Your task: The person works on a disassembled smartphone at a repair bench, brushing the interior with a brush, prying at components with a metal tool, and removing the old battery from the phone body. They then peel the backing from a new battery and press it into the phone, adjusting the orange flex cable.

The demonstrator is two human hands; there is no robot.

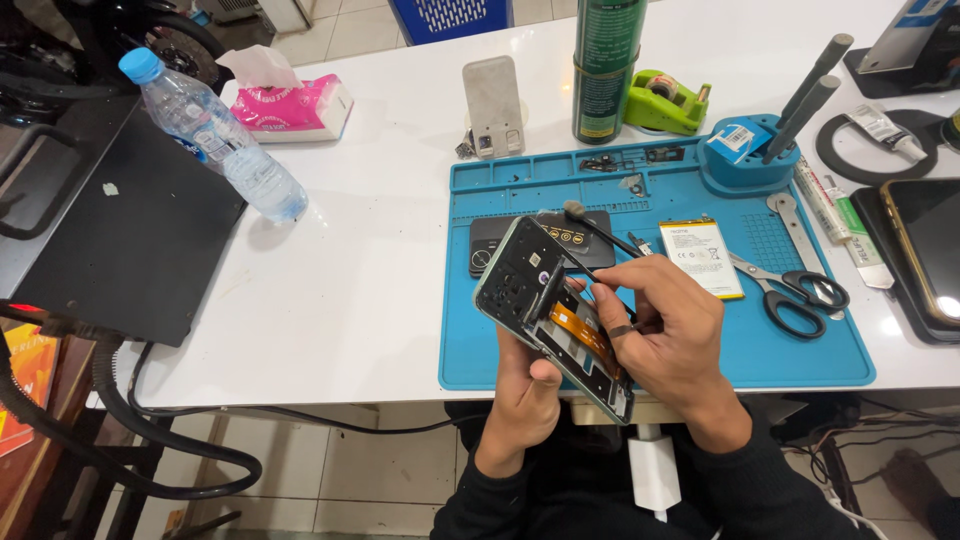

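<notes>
My left hand holds an opened phone from below, tilted over the front of a blue work mat. The phone's inside shows a dark frame and an orange flex cable. My right hand grips a thin black tool with a small brush-like tip, its shaft crossing above the phone's upper end. A white phone battery lies flat on the mat just right of the phone. A dark flat part rests behind the phone.
Scissors and a metal tool lie at the mat's right. A green spray can, tape dispenser, grey phone stand, water bottle and pink tissue pack stand behind. A black plate sits left, another device right.
</notes>
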